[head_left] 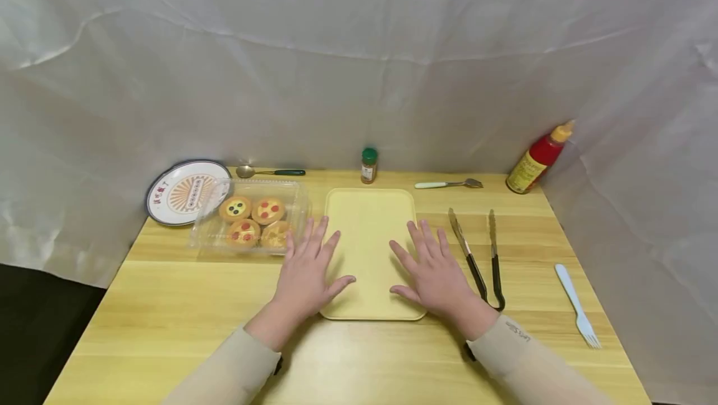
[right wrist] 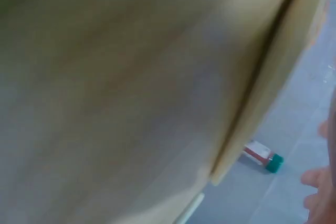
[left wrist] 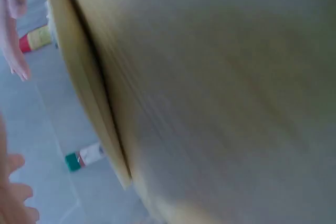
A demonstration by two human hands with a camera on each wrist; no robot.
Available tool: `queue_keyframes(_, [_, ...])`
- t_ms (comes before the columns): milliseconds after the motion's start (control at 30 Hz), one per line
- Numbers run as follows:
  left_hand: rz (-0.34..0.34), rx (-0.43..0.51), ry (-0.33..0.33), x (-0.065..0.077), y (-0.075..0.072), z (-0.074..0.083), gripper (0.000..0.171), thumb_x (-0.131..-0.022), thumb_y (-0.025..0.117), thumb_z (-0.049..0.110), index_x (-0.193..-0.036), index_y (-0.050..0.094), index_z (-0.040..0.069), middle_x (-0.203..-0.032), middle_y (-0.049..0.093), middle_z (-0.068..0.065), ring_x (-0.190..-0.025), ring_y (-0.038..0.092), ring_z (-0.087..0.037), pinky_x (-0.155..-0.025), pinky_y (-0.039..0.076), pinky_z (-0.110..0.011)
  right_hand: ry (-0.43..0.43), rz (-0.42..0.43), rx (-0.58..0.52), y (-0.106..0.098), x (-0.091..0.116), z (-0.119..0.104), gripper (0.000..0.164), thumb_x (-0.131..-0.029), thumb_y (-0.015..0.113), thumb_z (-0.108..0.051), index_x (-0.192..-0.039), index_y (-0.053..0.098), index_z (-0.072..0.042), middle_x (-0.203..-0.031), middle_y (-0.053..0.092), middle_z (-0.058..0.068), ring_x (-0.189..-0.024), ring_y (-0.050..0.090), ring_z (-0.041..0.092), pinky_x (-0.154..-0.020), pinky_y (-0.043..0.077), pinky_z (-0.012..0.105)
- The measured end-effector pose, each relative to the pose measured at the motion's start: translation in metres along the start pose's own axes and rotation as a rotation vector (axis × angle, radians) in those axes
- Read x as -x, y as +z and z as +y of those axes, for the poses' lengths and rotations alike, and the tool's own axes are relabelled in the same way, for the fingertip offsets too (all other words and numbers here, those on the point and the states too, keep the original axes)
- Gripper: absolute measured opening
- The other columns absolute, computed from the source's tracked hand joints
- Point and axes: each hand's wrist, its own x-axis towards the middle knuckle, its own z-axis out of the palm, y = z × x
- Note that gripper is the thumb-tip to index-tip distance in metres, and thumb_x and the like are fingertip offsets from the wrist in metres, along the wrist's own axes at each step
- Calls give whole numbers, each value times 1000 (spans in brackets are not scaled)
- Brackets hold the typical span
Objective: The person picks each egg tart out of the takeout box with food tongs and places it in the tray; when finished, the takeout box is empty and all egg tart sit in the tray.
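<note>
Between and under my hands lies a pale yellow rectangular tray [head_left: 370,255] on the wooden table. My left hand [head_left: 308,271] is spread palm down over its left edge, fingers straight, and holds nothing. The right hand [head_left: 434,274] is spread the same way over the right edge. Whether either palm touches the tray is hard to tell. Near the left fingertips stands a clear plastic box [head_left: 210,237] with several small tarts [head_left: 267,210]. Black-handled metal tongs [head_left: 495,268] lie open to the right of my right hand. Both wrist views show mostly blurred tabletop and a green-capped spice jar [left wrist: 86,157].
A white patterned plate [head_left: 174,196] is at the back left, beside a dark-handled spoon [head_left: 275,172]. Along the back lies a fork [head_left: 449,184] with a pale handle. A red sauce bottle [head_left: 535,162] stands at the back right; a light blue fork [head_left: 574,299] lies near the right edge.
</note>
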Motion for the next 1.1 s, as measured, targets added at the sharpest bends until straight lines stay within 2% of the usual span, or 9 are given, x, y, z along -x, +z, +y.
queue_keyframes(67, [124,87,-36,4,-11,-5,77,-95,73,56,-151,54,6,-172,25,-16,-158,21,-44,-123,9,-77,22,22,-29,-7,-5,-5,80,-100,56,-69,-158,49,-15,-169,20,31,-156,18,53,-127,14,71])
queue_keyframes(200, [513,368,-192,16,-29,-27,42,-92,79,18,-126,67,-4,-153,53,-21,-144,44,-46,-123,23,-73,17,85,-101,-25,-26,-25,61,-99,72,-52,-141,64,-9,-153,50,25,-143,45,46,-121,36,65])
queue_keyframes(300, [813,582,-447,29,-37,-49,32,-91,75,-3,-120,65,-8,-139,62,-17,-136,52,-38,-123,36,-50,-29,135,-153,-38,-54,-51,46,-99,75,-41,-131,70,-8,-133,67,16,-125,61,35,-111,51,54])
queue_keyframes(400, [958,755,-817,42,-43,-72,37,-100,67,0,-134,53,-6,-140,50,-7,-137,43,-24,-117,35,-27,-84,168,-191,-48,-85,-83,35,-101,75,-34,-126,73,-10,-120,72,8,-112,66,26,-99,58,43])
queue_keyframes(533, [920,1100,-1215,53,-49,-100,50,-111,49,15,-156,27,7,-148,32,-1,-127,40,-12,-97,46,-16,-165,162,-165,-59,-124,-128,27,-104,71,-34,-121,75,-13,-112,72,2,-101,65,19,-87,59,32])
queue_keyframes(633, [827,1418,-1374,58,-53,-113,48,-115,39,21,-159,23,13,-145,37,1,-112,50,-8,-79,58,-18,-220,92,-111,-61,-148,-161,26,-108,65,-33,-124,74,-16,-113,71,-1,-101,64,14,-88,59,25])
queue_keyframes(733, [760,1686,-1422,58,-55,-119,35,-117,38,28,-149,36,15,-125,50,3,-98,59,-10,-76,64,-26,-257,20,-62,-57,-168,-192,32,-112,57,-30,-139,67,-16,-125,69,-2,-110,63,13,-96,58,25])
queue_keyframes(867, [752,1962,-1381,54,-54,-125,19,-116,43,30,-119,51,13,-94,58,1,-85,61,-11,-75,62,-26,-280,1,1,-46,-185,-222,38,-114,50,-27,-150,59,-19,-138,64,-3,-120,58,13,-98,57,25])
queue_keyframes(1100, [698,2081,-1356,50,-51,-130,13,-114,52,27,-113,52,14,-87,60,-1,-75,63,-12,-68,61,-22,-254,3,84,-33,-193,-241,39,-113,52,-28,-151,58,-22,-134,62,-5,-112,54,12,-88,55,23])
